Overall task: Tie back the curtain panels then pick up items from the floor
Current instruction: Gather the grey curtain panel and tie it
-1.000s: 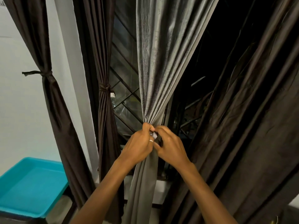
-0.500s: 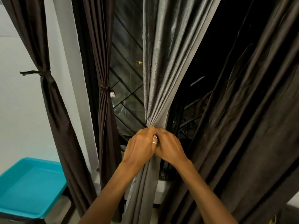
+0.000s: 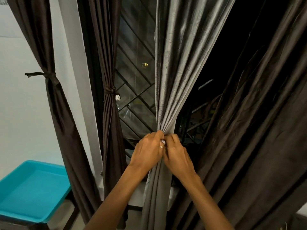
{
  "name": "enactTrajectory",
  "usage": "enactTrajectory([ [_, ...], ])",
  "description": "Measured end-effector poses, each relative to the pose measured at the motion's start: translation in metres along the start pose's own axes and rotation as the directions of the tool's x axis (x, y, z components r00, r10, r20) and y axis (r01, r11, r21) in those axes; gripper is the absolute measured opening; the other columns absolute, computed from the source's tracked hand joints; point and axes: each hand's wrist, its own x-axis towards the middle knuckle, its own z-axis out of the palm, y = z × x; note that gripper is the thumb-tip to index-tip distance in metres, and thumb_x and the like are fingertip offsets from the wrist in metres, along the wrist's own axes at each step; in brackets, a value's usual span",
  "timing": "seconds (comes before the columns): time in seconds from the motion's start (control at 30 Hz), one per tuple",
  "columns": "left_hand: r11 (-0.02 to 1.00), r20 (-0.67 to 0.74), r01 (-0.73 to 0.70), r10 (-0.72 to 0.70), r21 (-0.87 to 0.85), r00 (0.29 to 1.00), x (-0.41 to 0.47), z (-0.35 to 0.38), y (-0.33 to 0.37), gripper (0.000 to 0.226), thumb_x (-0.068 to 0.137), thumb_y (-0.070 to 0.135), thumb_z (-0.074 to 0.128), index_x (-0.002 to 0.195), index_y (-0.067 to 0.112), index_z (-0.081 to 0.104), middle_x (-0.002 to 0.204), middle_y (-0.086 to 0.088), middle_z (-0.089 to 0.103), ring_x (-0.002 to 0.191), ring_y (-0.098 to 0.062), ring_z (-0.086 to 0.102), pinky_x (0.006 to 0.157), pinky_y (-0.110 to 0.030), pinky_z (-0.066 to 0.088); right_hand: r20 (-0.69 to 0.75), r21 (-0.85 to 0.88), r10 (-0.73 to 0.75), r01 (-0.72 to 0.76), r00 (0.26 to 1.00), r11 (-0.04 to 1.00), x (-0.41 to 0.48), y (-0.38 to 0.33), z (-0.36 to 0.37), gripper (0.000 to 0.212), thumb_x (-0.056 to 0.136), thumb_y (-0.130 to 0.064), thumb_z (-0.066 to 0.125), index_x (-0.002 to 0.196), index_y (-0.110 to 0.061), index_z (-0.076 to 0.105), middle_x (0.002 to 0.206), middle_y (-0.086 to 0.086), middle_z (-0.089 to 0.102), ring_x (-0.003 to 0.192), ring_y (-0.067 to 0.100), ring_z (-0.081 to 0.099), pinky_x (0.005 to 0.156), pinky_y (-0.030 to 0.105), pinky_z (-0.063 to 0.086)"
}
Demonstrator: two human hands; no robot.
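Observation:
A grey curtain panel (image 3: 176, 72) hangs in front of the window and is bunched into a narrow waist in the middle. My left hand (image 3: 147, 151) and my right hand (image 3: 177, 157) clasp that waist from either side, fingers pressed together. A small white piece (image 3: 163, 141) peeks out between the fingers; the tie itself is hidden. Two dark brown panels stand tied back: one at the far left (image 3: 49, 77) and one beside the window frame (image 3: 110, 92). A loose dark brown panel (image 3: 259, 130) hangs on the right.
A turquoise tray (image 3: 31, 190) sits on a stand at the lower left. A white wall column (image 3: 74, 80) runs between the two tied panels. The window grille (image 3: 136, 90) shows behind the curtains, with a sill below.
Both hands have closed tighter together on the grey panel's waist, and the view has shifted slightly. The gathered fabric looks narrower.

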Motion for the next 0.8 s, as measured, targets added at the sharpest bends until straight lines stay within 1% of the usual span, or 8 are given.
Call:
enactTrajectory([
  [0.07, 0.999, -0.002, 0.033, -0.033, -0.020, 0.999, 0.002, 0.001, -0.001, 0.014, 0.101, 0.021, 0.049, 0.104, 0.011, 0.057, 0.098, -0.006, 0.067, 0.086, -0.023, 0.062, 0.068, -0.041, 0.052, -0.100, -0.001, 0.023, -0.024, 0.995, 1.000, -0.011, -0.001, 0.002, 0.030, 0.099, -0.015, 0.061, 0.128, -0.008, 0.058, 0.132, 0.005, 0.048, 0.078, 0.012, 0.063, 0.063, 0.024, 0.057],
  [0.17, 0.995, -0.017, 0.060, -0.062, -0.084, 0.998, 0.002, 0.006, -0.003, 0.011, 0.100, 0.018, 0.052, 0.104, 0.010, 0.058, 0.096, -0.007, 0.067, 0.084, -0.024, 0.064, 0.070, -0.043, 0.052, -0.144, 0.014, 0.031, -0.029, 0.989, 0.999, -0.021, 0.001, 0.004, 0.039, 0.093, -0.004, 0.068, 0.131, -0.006, 0.061, 0.126, 0.008, 0.055, 0.086, 0.016, 0.067, 0.069, 0.030, 0.061],
  [0.27, 0.978, -0.032, 0.090, -0.098, -0.188, 0.995, 0.000, 0.014, -0.007, 0.016, 0.100, 0.012, 0.051, 0.112, 0.009, 0.061, 0.105, -0.007, 0.068, 0.090, -0.020, 0.065, 0.078, -0.037, 0.054, -0.164, 0.033, 0.051, -0.046, 0.985, 0.998, -0.017, 0.005, -0.001, 0.028, 0.093, -0.003, 0.068, 0.121, -0.006, 0.067, 0.114, 0.008, 0.062, 0.083, 0.018, 0.069, 0.068, 0.030, 0.060],
  [0.43, 0.915, -0.143, 0.166, -0.232, -0.368, 0.962, -0.005, 0.021, -0.006, 0.020, 0.099, 0.010, 0.059, 0.118, 0.012, 0.064, 0.102, 0.001, 0.068, 0.086, -0.009, 0.065, 0.079, -0.025, 0.054, -0.168, 0.165, 0.137, -0.109, 0.976, 0.980, -0.014, 0.007, -0.004, 0.011, 0.099, -0.010, 0.061, 0.108, -0.014, 0.065, 0.107, -0.001, 0.062, 0.086, 0.004, 0.060, 0.076, 0.008, 0.045],
  [0.5, 0.886, -0.165, 0.191, -0.283, -0.423, 0.945, -0.008, 0.022, -0.004, 0.021, 0.097, 0.011, 0.063, 0.118, 0.013, 0.064, 0.097, 0.004, 0.069, 0.081, -0.006, 0.067, 0.074, -0.020, 0.055, -0.152, 0.237, 0.178, -0.139, 0.972, 0.962, -0.013, 0.009, -0.003, 0.012, 0.098, -0.010, 0.063, 0.108, -0.017, 0.065, 0.105, -0.004, 0.062, 0.089, 0.003, 0.061, 0.078, 0.010, 0.047],
  [0.67, 0.585, -0.094, 0.373, -0.615, -0.720, 0.783, -0.012, 0.028, 0.006, 0.029, 0.089, 0.017, 0.075, 0.116, 0.016, 0.065, 0.097, 0.007, 0.072, 0.082, -0.003, 0.072, 0.069, -0.019, 0.058, -0.133, 0.431, 0.337, -0.252, 0.932, 0.866, -0.008, 0.010, -0.003, 0.015, 0.096, -0.010, 0.067, 0.100, -0.025, 0.066, 0.097, -0.009, 0.067, 0.088, 0.003, 0.064, 0.073, 0.009, 0.046],
  [0.73, 0.429, -0.039, 0.393, -0.714, -0.814, 0.699, -0.012, 0.031, 0.013, 0.027, 0.086, 0.016, 0.079, 0.110, 0.017, 0.066, 0.094, 0.003, 0.074, 0.081, -0.007, 0.073, 0.065, -0.014, 0.055, -0.122, 0.528, 0.404, -0.286, 0.907, 0.800, -0.010, 0.008, -0.002, 0.016, 0.096, -0.011, 0.067, 0.097, -0.027, 0.067, 0.092, -0.012, 0.069, 0.086, 0.002, 0.066, 0.072, 0.009, 0.047],
  [0.8, 0.355, -0.026, 0.374, -0.755, -0.857, 0.656, -0.015, 0.033, 0.017, 0.023, 0.085, 0.015, 0.080, 0.103, 0.018, 0.068, 0.089, 0.001, 0.076, 0.081, -0.010, 0.074, 0.064, -0.014, 0.054, -0.114, 0.603, 0.453, -0.301, 0.884, 0.738, -0.013, 0.005, 0.000, 0.018, 0.095, -0.010, 0.066, 0.096, -0.028, 0.068, 0.089, -0.016, 0.070, 0.083, 0.000, 0.066, 0.069, 0.007, 0.047],
])
